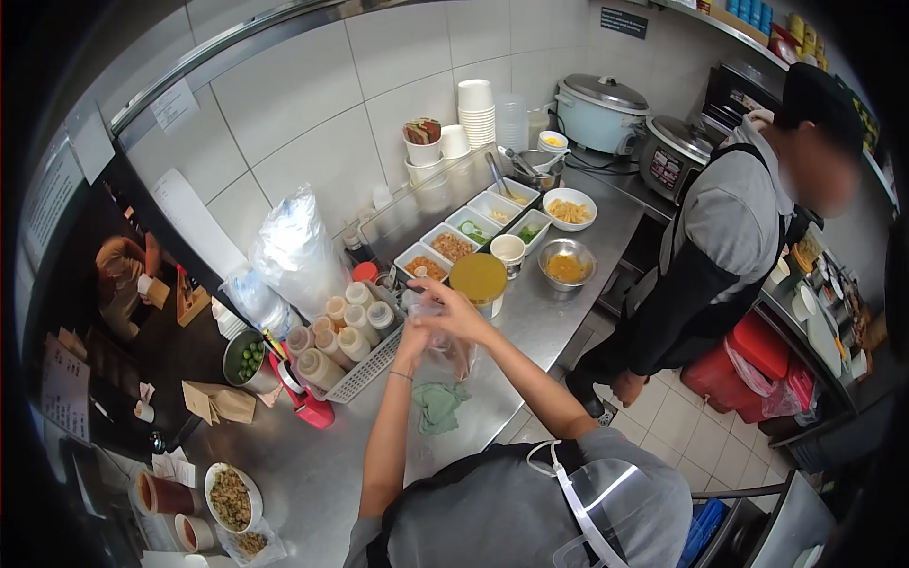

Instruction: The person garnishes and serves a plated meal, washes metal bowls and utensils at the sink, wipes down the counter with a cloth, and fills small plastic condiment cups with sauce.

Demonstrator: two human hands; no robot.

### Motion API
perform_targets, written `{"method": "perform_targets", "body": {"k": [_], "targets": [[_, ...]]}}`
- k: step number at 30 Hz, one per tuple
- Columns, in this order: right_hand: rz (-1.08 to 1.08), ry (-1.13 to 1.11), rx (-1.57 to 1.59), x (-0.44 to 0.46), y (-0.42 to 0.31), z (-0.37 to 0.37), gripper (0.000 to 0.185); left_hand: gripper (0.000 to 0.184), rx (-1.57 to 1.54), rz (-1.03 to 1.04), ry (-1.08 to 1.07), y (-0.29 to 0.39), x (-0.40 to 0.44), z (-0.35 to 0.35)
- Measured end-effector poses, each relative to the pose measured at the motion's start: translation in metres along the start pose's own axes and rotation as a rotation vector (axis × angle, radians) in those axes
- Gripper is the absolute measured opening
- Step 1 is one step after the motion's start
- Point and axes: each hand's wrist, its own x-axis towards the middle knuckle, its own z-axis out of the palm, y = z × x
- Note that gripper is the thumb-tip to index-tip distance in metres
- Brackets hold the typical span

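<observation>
Both my left hand (414, 339) and my right hand (454, 314) are closed on the top of a clear plastic bag (445, 358), close together over the steel counter. Something reddish-brown shows low in the bag; I cannot make out what it is. Just beyond my right hand stands a tub with a mustard-coloured top (478, 276). A crumpled green cloth (438, 407) lies on the counter below the bag. To the left of my left hand, a grey basket (365, 369) holds several squeeze bottles (333, 343).
Several white trays of ingredients (453, 244) line the back, near a metal bowl (566, 265) and a white bowl (570, 209). Rice cookers (603, 109) stand in the far corner. A co-worker (720, 218) stands at right. A pot of limes (248, 362) and a paper bag (220, 402) are at left.
</observation>
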Motion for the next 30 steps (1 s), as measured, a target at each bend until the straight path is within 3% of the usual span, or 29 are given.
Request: {"method": "perform_targets", "body": {"k": [2,3,6,10,12,16,19,21,25,26,28,30], "targets": [[-0.277,0.176,0.031,-0.009,0.0,-0.008,0.051,0.024,-0.247,-0.101,-0.051,-0.005,-0.001,-0.01],[-0.319,0.111,-0.058,-0.011,0.011,-0.014,0.046,0.024,-0.337,-0.167,-0.04,-0.006,-0.002,-0.011],[-0.25,-0.03,-0.087,-0.015,0.039,-0.02,0.036,0.022,-0.368,-0.15,-0.137,0.003,-0.007,-0.007],[-0.134,0.007,0.094,-0.011,0.055,-0.023,0.029,0.019,-0.476,-0.162,-0.179,0.011,-0.014,-0.007],[-0.075,0.069,0.137,-0.009,0.059,-0.024,0.026,0.017,-0.656,-0.065,-0.233,0.0,-0.014,-0.018],[-0.163,0.043,0.175,-0.013,0.023,-0.026,0.025,0.015,-0.537,-0.065,-0.18,-0.008,-0.006,-0.027],[-0.316,-0.068,-0.066,-0.012,0.031,-0.018,0.024,0.015,-0.336,-0.046,-0.086,-0.009,-0.005,-0.016],[-0.271,-0.05,-0.021,-0.009,0.041,-0.021,0.022,0.018,-0.445,-0.005,-0.163,-0.014,-0.001,-0.017],[-0.232,0.022,0.067,-0.005,0.061,-0.02,0.016,0.021,-0.662,-0.097,-0.094,0.013,-0.018,-0.012],[-0.234,0.016,0.068,-0.002,0.065,-0.016,0.016,0.022,-0.686,-0.063,-0.12,0.021,-0.022,-0.011],[-0.197,0.077,0.429,0.003,0.066,-0.007,0.017,0.023,-0.711,-0.026,-0.147,0.019,-0.022,-0.015],[-0.11,0.019,0.509,0.006,0.068,-0.001,0.016,0.018,-0.448,-0.018,-0.4,0.02,-0.024,-0.023]]}}
